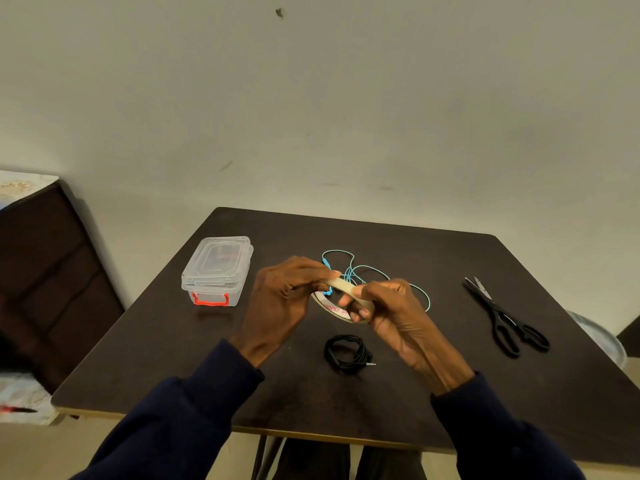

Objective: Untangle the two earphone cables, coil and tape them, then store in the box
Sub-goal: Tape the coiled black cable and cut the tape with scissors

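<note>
A roll of beige tape (341, 299) is held above the middle of the dark table (450, 393). My right hand (391, 313) grips the roll with fingers through its hole. My left hand (284, 296) pinches the roll's upper edge between thumb and fingertips. A black earphone cable (346, 353) lies coiled on the table just below my hands. The blue earphone cable (356, 271) lies loose behind the tape, partly hidden by my hands. A clear plastic box (216, 270) with a red latch and its lid on stands at the left.
Black scissors (505, 317) lie on the right side of the table. A dark wooden piece of furniture (45, 282) stands left of the table. A round pale object (602, 337) shows past the table's right edge. A wall rises behind.
</note>
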`<state>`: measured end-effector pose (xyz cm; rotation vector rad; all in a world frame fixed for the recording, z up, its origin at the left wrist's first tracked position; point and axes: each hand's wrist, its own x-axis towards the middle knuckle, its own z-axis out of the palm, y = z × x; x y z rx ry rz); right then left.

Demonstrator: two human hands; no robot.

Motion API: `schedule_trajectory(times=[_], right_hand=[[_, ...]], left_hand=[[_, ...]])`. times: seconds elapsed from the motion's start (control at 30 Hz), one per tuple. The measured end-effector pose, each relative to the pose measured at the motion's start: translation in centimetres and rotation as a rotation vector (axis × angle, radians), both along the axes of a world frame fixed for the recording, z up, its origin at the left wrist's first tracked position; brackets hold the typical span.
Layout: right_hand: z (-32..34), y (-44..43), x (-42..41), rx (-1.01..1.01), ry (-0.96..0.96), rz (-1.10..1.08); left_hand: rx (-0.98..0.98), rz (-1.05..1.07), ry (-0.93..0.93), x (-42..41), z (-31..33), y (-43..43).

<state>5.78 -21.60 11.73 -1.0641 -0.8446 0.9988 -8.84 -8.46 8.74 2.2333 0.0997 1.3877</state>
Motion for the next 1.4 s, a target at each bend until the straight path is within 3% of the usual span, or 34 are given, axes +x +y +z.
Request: schedule_trajectory(times=[0.53,0.73,0.9,1.13,1.4], right_hand=[[-0.3,0.4,-0.9,-0.056,-0.01,-0.138],[0.4,0.0,-0.2,-0.014,0.098,0.039],[-0.3,-0.1,0.1,-0.003,0.083,0.052],[-0.8,0.4,-0.7,-0.017,-0.002,-0.017],[-1.0,0.7,-1.1,-0.068,0.081,-0.083]], left_hand=[[0.016,0.062,0.021,0.2,-0.4,-0.5],[-0.09,0.007,-0.026,0.4,0.8,-0.2],[-0.116,-0.047,-0.015,0.3,0.3,0.1],[0.004,0.043,0.025,-0.1,-0.5,0.1],[0.124,0.122,0.04,-0.3,-0.4,-0.1]])
